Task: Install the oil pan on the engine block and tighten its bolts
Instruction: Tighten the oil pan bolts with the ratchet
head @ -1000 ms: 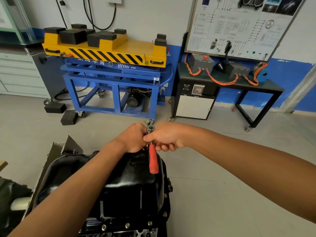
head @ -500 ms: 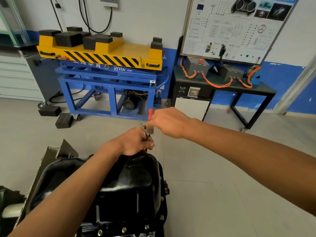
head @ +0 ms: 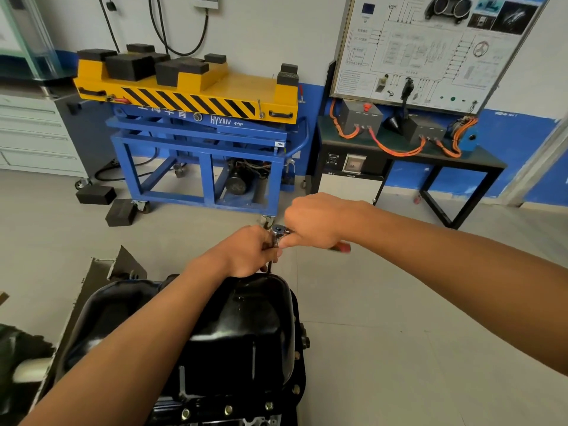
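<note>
Glossy black steel oil pan [head: 246,333] sits hollow side down on the engine block [head: 258,422], its inside hidden; brass-coloured bolts [head: 228,410] stand along its near flange. Left hand [head: 249,250]: fingers curled round the thin dark extension shaft [head: 270,267] at the pan's far edge. Right hand [head: 313,222]: fingers clamped on the red-handled chrome ratchet [head: 279,231], handle pointing right.

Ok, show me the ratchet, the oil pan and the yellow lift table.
ratchet [head: 279,231], head view, its metal head.
oil pan [head: 246,318], head view, its black top face.
yellow lift table [head: 246,87], head view, bare yellow top.
</note>
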